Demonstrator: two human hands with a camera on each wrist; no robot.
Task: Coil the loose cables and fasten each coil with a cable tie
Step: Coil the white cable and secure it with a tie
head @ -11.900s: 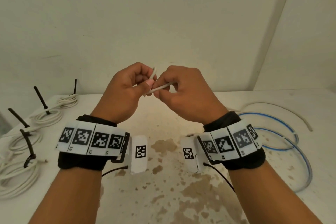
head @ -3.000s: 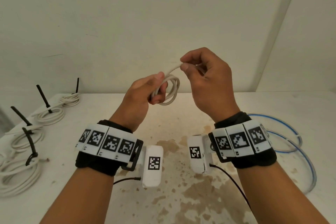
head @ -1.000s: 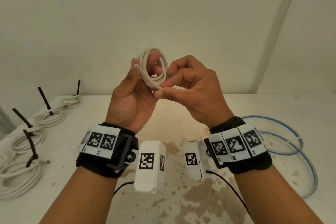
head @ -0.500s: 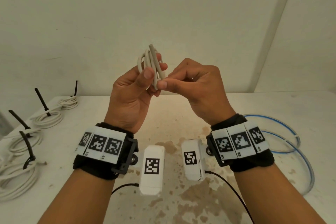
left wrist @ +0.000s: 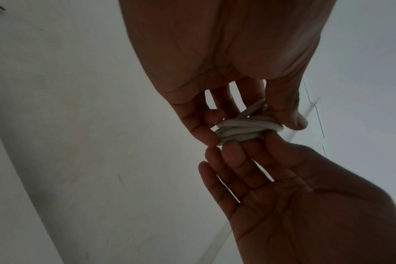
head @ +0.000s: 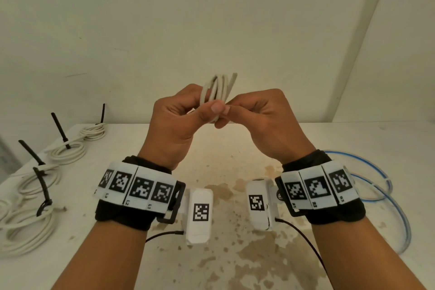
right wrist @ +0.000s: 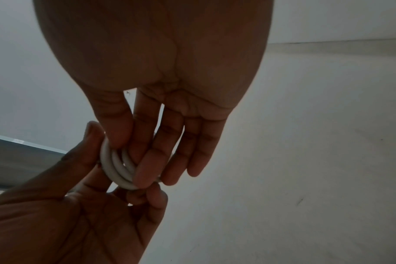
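Head view: small white coil (head: pixel 217 92), half a second earlier held higher and looser, was now squeezed flat above the table (head: pixel 226 146), left hand (head: pixel 175 122) and right hand (head: pixel 266 120) both pinching it. Left wrist view: fingers clamped on the bundled turns. Right wrist view: same clamp. No tie on it yet; tied coils (head: pixel 68 150) lay left of the table's stain.

Bare stained white tabletop (head: pixel 211 160) lies open centrally; tied white cable coils with upright black ties (head: pixel 68 150) crowd the left, loose blue cable loops (head: pixel 376 186) the right.
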